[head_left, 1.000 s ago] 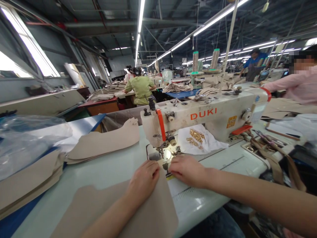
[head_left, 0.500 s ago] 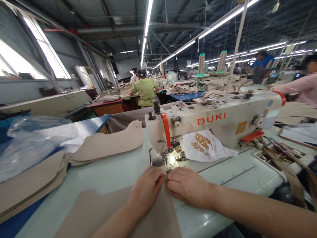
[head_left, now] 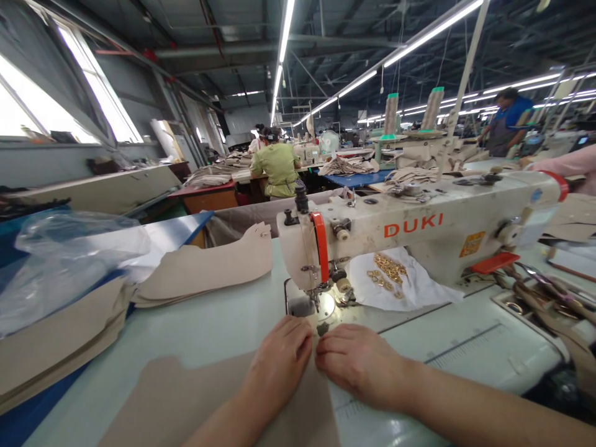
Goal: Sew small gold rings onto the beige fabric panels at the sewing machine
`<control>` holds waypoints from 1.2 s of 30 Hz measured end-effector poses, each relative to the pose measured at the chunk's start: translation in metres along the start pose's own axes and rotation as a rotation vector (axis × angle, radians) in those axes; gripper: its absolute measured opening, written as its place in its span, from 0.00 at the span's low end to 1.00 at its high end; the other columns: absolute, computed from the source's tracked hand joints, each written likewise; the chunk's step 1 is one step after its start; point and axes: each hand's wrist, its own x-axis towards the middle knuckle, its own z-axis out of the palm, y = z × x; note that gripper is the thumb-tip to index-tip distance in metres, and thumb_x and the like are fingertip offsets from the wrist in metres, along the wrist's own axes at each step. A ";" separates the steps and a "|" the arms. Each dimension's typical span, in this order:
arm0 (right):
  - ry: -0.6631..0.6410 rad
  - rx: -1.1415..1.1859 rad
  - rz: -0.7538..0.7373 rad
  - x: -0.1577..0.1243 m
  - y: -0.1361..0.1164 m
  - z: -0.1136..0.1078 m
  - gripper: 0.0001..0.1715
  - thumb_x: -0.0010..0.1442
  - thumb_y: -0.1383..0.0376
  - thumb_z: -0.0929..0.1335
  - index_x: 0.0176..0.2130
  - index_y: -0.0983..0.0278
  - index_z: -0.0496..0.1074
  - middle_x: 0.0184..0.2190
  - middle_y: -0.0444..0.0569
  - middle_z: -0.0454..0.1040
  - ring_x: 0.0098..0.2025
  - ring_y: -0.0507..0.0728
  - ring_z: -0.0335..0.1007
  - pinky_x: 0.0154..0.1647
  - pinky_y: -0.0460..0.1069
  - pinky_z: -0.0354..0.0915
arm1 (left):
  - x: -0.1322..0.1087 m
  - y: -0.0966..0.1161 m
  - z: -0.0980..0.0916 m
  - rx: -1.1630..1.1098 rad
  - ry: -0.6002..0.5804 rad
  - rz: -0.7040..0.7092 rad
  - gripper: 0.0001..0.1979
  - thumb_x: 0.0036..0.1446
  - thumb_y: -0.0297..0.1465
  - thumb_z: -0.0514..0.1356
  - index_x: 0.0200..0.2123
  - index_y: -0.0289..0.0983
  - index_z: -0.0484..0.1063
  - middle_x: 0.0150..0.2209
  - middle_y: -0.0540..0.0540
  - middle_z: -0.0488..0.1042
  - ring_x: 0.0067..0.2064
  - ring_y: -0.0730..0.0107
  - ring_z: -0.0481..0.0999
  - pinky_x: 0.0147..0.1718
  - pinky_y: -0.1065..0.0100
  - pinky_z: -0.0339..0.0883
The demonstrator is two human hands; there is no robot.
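One beige cloth (head_left: 186, 391) lies on the table (head_left: 228, 323), far end at the sewing machine (head_left: 358, 230). Left hand (head_left: 282, 351) rests on it, right hand (head_left: 361, 361) at its edge, both curled; I cannot tell whether either grips.

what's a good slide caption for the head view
Left hand on a beige sheet, right hand at its edge, before a sewing machine.

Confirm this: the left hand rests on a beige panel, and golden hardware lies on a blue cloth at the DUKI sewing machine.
No: the head view shows a white cloth, not blue. The left hand rests on a beige panel, and golden hardware lies on that cloth at the DUKI sewing machine.
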 end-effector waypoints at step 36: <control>-0.074 -0.188 0.041 0.007 -0.001 -0.001 0.06 0.62 0.68 0.65 0.39 0.68 0.70 0.36 0.49 0.72 0.40 0.56 0.65 0.45 0.50 0.60 | -0.005 0.000 -0.003 -0.082 0.087 0.003 0.08 0.58 0.23 0.53 0.31 0.38 0.71 0.32 0.48 0.76 0.35 0.68 0.75 0.35 0.68 0.71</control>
